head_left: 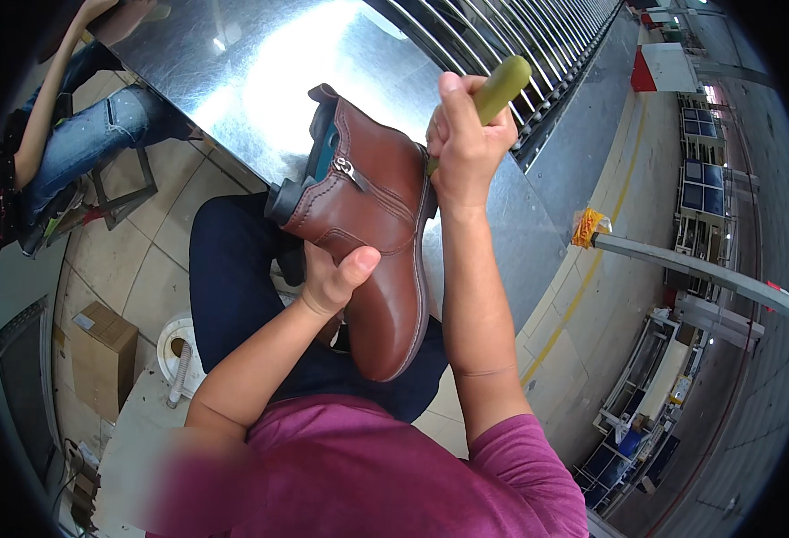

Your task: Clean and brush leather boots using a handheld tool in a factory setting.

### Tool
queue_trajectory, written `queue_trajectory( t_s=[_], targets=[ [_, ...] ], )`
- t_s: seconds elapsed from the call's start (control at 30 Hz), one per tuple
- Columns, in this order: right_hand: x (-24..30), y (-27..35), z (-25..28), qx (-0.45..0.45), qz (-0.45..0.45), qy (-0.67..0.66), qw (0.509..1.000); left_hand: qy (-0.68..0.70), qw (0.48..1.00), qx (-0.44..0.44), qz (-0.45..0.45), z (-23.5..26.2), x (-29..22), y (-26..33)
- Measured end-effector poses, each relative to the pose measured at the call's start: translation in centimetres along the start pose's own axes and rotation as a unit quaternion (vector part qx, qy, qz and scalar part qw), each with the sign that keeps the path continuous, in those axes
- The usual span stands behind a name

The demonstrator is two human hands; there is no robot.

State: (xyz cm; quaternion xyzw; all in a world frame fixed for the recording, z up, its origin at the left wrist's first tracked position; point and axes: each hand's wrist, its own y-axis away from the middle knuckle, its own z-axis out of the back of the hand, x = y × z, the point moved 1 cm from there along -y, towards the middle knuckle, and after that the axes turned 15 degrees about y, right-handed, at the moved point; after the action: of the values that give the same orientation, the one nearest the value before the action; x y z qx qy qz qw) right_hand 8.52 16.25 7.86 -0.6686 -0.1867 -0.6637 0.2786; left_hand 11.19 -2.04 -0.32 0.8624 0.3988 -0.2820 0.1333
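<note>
A brown leather ankle boot [385, 309] lies across my lap against the metal table's edge, toe toward me. Its side zipper [351, 173] faces up, and dark teal lining shows at the opening. My left hand [333, 276] grips the boot over the instep, thumb on top and fingers hidden underneath. My right hand [468, 148] is closed around a tool with a thick olive-green handle [506, 82], held at the sole edge near the heel. The tool's working end is mostly hidden by the hand and boot, so I cannot tell its kind.
A shiny metal table [206, 63] reaches away ahead, with a roller conveyor [538, 36] along it. Another person's jeans-clad leg [112, 130] is at the far left. A cardboard box [103, 363] and a white tub [177, 341] are at left; a metal rail [681, 264] is at right.
</note>
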Motion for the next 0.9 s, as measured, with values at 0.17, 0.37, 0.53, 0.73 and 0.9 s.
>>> queue_trajectory(
  t_s=[0.17,0.37,0.53,0.73,0.9],
  targets=[
    [1.3,1.1,-1.7,0.078,0.262,0.283,0.919,0.011,1.000,-0.011,-0.025,0.3,0.4,0.2],
    [-0.4,-1.5,1.1,-0.006,-0.093,-0.130,0.987,0.030,0.999,-0.014,-0.031,0.2,0.2,-0.1],
    [-0.7,-0.9,0.7,-0.056,-0.039,-0.171,0.983,0.033,0.999,-0.008,-0.028,-0.3,-0.4,-0.4],
    [0.0,-0.7,-0.3,0.022,0.013,-0.078,0.997,0.039,0.999,-0.004,-0.022,-0.6,-1.1,-0.3],
    [0.1,0.1,-0.7,0.097,0.163,0.180,0.965,0.013,1.000,0.006,-0.019,0.2,-0.2,0.0]
  ],
)
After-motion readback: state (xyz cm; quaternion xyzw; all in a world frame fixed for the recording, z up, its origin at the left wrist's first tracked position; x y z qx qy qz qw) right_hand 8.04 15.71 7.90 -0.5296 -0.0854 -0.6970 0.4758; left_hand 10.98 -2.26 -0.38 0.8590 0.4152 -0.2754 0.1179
